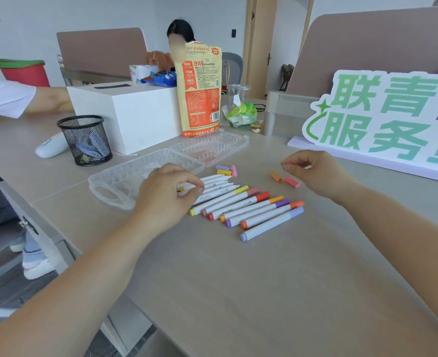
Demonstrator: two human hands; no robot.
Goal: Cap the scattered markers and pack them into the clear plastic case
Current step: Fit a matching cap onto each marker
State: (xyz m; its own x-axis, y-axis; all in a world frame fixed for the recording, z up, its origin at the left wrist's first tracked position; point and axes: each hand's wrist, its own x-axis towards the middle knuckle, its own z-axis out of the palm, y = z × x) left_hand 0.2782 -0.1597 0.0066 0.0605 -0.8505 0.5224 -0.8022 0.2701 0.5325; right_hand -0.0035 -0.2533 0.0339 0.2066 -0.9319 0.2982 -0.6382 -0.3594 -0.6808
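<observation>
The pale grey tabletop point(238, 279) carries everything. The clear plastic case point(120, 184) lies opened flat, its two ribbed halves side by side behind the markers, with nothing in them.

The left hand point(166, 194) rests on the uncapped markers point(218, 179). Its fingers are curled down on them, and whether they grasp one I cannot tell. The right hand point(313, 171) hovers to the right with thumb and forefinger drawn together; what they pinch, if anything, is unclear.

Seven capped markers point(251, 210), white-barrelled with coloured ends, lie in a slanted row just beside the left hand.

Loose caps are smallest:
- a purple cap point(222, 167), a yellow cap point(224, 172) and a pink cap point(234, 170) lie near the case
- an orange cap point(276, 177) and a coral cap point(292, 182) lie near the right hand
</observation>
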